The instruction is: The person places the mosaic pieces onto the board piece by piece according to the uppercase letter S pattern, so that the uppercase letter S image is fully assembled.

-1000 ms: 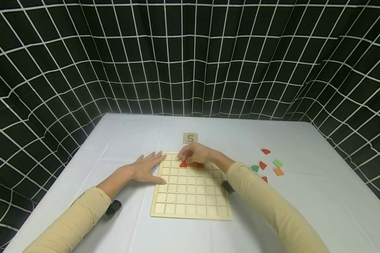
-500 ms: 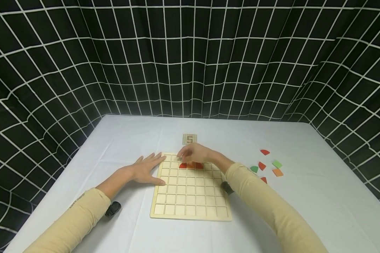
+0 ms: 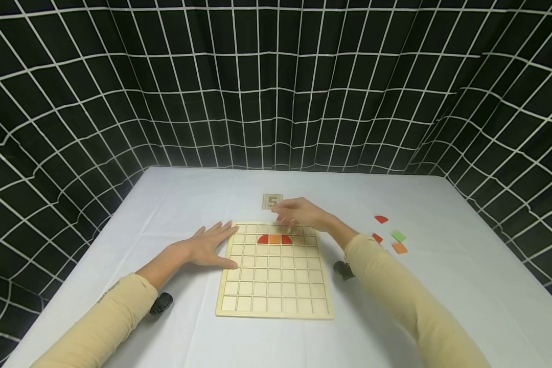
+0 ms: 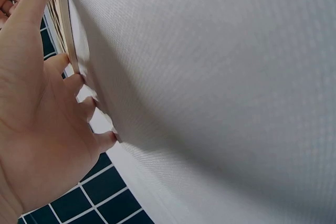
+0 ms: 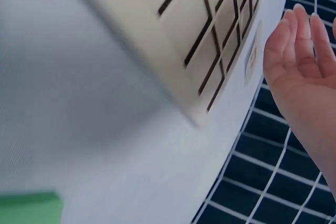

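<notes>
A pale wooden grid board (image 3: 274, 276) lies on the table. In its second row from the far side, an orange square (image 3: 274, 239) sits between two quarter-round red pieces, the left red piece (image 3: 263, 239) and the right red piece (image 3: 286, 239). Along the board's left edge rests my left hand (image 3: 206, 247), fingers spread, thumb on the rim. Above the far right part of the board hovers my right hand (image 3: 301, 212); its relaxed fingers hold nothing, as the right wrist view also shows. Just beyond the board lies a small card (image 3: 269, 201) with an S-like figure, partly behind that hand.
Loose pieces lie to the right: a red quarter-round (image 3: 381, 219), another red piece (image 3: 377, 237), a light green square (image 3: 399, 235) and an orange square (image 3: 399, 248). My right sleeve (image 3: 386, 286) covers part of that area. Black gridded cloth (image 3: 276, 102) surrounds the table.
My right hand has let go of the left red piece, lifted, and moved right and away from the row, uncovering the red and orange pieces. The left hand has stayed on the board's edge.
</notes>
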A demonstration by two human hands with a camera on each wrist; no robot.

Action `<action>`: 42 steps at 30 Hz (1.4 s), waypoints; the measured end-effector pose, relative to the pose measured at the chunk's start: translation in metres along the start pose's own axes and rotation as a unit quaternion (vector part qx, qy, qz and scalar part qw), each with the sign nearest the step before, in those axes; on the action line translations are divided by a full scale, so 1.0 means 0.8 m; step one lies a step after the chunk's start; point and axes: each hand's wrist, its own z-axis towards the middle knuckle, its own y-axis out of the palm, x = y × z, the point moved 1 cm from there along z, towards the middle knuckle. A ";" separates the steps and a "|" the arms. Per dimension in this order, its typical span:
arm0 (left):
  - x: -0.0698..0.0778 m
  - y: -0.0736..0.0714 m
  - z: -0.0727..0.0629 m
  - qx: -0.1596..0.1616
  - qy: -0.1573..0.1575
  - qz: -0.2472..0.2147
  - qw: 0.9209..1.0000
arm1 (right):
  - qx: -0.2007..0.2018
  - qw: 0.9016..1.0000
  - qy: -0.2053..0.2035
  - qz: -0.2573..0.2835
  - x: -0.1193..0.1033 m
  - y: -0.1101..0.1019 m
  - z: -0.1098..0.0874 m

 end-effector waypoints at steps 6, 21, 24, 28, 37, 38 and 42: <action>0.001 0.000 0.000 0.001 0.003 -0.002 1.000 | 0.006 0.999 0.007 0.034 0.012 -0.025 -0.018; 0.004 -0.001 0.000 -0.003 0.004 -0.002 1.000 | 0.065 0.988 0.039 0.131 0.057 -0.079 -0.073; 0.003 -0.001 0.000 -0.003 0.005 -0.004 1.000 | 0.072 0.987 0.046 0.139 0.064 -0.086 -0.082; 0.001 -0.001 0.000 -0.002 0.005 -0.002 1.000 | 0.072 0.986 0.052 0.145 0.071 -0.094 -0.093; -0.006 0.002 0.002 0.005 0.012 0.001 1.000 | 0.051 0.982 0.072 0.168 0.088 -0.098 -0.115; -0.006 0.002 0.002 0.005 0.012 0.000 1.000 | 0.051 0.981 0.075 0.174 0.090 -0.098 -0.117; -0.004 0.002 0.002 0.004 0.013 -0.001 1.000 | 0.050 0.976 0.080 0.196 0.095 -0.095 -0.126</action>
